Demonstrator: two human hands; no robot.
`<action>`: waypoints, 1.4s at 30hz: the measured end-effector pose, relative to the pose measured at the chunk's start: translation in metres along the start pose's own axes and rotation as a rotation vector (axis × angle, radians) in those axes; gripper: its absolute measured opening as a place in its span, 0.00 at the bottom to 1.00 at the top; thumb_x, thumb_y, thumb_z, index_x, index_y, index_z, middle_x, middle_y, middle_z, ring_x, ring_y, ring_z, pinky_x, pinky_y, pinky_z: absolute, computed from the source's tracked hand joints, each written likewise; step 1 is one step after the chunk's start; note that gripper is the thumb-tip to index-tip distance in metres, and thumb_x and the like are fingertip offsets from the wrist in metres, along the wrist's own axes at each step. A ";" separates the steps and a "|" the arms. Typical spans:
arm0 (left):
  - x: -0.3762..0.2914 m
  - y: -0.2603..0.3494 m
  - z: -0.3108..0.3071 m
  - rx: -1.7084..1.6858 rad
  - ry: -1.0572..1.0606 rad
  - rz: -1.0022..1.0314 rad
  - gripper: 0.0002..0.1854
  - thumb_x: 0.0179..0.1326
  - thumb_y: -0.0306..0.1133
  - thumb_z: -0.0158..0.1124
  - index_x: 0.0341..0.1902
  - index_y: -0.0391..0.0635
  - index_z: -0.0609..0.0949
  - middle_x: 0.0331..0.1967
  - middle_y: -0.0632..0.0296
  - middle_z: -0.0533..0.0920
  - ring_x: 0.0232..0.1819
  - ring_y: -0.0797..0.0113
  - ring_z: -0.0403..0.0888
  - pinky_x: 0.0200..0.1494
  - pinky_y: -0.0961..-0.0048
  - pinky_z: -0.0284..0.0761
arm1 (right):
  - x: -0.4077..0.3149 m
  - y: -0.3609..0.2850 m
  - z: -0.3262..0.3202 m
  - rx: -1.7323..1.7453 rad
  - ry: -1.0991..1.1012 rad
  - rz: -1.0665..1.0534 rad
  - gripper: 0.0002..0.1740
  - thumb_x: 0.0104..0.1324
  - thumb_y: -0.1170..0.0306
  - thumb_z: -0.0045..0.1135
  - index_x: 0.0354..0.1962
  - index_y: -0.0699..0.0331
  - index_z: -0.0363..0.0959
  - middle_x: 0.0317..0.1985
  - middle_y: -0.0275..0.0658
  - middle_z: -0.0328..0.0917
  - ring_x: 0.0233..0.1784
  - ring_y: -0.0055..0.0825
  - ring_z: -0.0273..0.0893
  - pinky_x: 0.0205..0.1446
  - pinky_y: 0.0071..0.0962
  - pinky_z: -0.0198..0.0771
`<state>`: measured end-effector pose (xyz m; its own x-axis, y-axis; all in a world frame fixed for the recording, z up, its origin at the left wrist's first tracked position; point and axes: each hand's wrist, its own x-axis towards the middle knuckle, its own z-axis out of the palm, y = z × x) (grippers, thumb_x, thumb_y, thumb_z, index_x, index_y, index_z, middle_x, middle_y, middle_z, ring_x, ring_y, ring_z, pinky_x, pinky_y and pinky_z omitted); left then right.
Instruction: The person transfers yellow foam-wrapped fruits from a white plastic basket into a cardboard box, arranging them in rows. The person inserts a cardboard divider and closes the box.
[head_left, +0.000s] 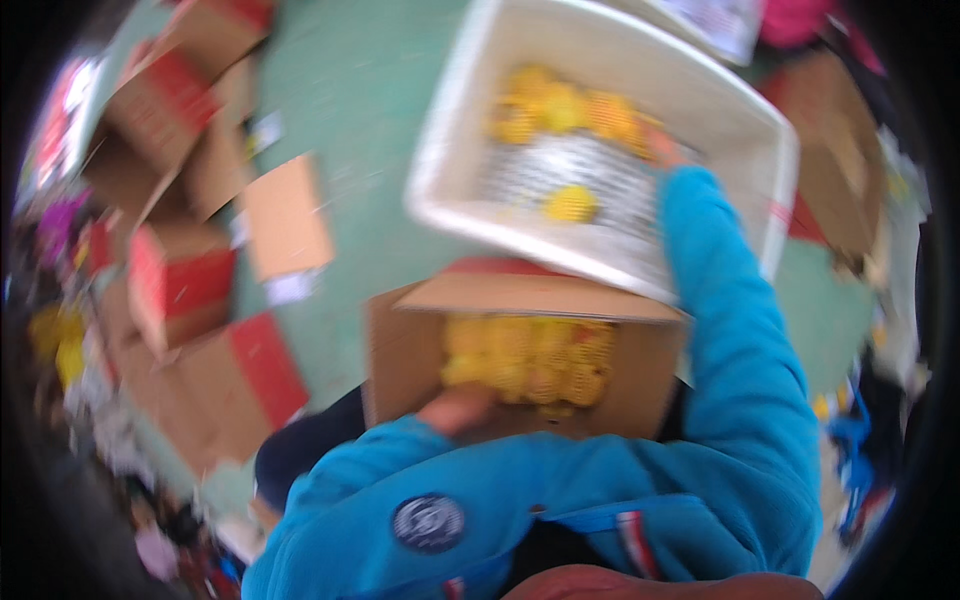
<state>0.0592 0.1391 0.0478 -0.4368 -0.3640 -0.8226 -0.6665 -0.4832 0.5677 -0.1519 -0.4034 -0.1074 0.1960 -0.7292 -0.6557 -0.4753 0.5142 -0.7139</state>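
A white plastic tub stands on the floor ahead, its bottom covered in a grey-and-white pattern. Along its far side lies a row of yellow items with a net-like texture, too blurred to name exactly. One single yellow item lies nearer to me. My right hand reaches into the tub and touches the right end of that row; blur hides its grip. Between my legs sits an open cardboard box with rows of similar yellow items inside. My left hand is in the box against the near-left items, fingers unclear.
Opened cardboard boxes with red bands crowd the left side of the green floor. A loose cardboard sheet lies in front of them. Another carton stands right of the tub. Mixed clutter lines both outer edges, blurred.
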 end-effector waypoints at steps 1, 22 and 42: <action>0.002 -0.003 0.001 -0.037 0.021 0.020 0.20 0.61 0.41 0.60 0.52 0.43 0.82 0.45 0.43 0.84 0.48 0.44 0.82 0.50 0.52 0.76 | 0.008 0.003 -0.002 0.029 -0.120 0.003 0.36 0.71 0.41 0.44 0.70 0.51 0.60 0.69 0.36 0.64 0.72 0.32 0.59 0.71 0.48 0.58; 0.020 -0.003 0.019 0.194 0.168 0.024 0.15 0.53 0.39 0.63 0.39 0.44 0.88 0.42 0.48 0.85 0.43 0.48 0.83 0.47 0.53 0.78 | -0.197 -0.109 -0.077 0.258 -0.421 -0.281 0.23 0.70 0.59 0.56 0.57 0.65 0.72 0.54 0.39 0.78 0.59 0.29 0.75 0.64 0.30 0.66; -0.174 0.099 0.080 0.252 0.466 0.280 0.28 0.68 0.55 0.53 0.39 0.35 0.80 0.39 0.40 0.81 0.44 0.42 0.80 0.48 0.50 0.74 | -0.500 0.064 0.241 -1.212 -0.636 -0.584 0.39 0.54 0.58 0.66 0.57 0.72 0.62 0.47 0.54 0.74 0.46 0.55 0.77 0.50 0.44 0.73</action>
<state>0.0215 0.2181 0.2447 -0.3436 -0.7883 -0.5104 -0.7119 -0.1358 0.6890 -0.0733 0.1030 0.1150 0.7864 -0.2161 -0.5787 -0.5439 -0.6862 -0.4830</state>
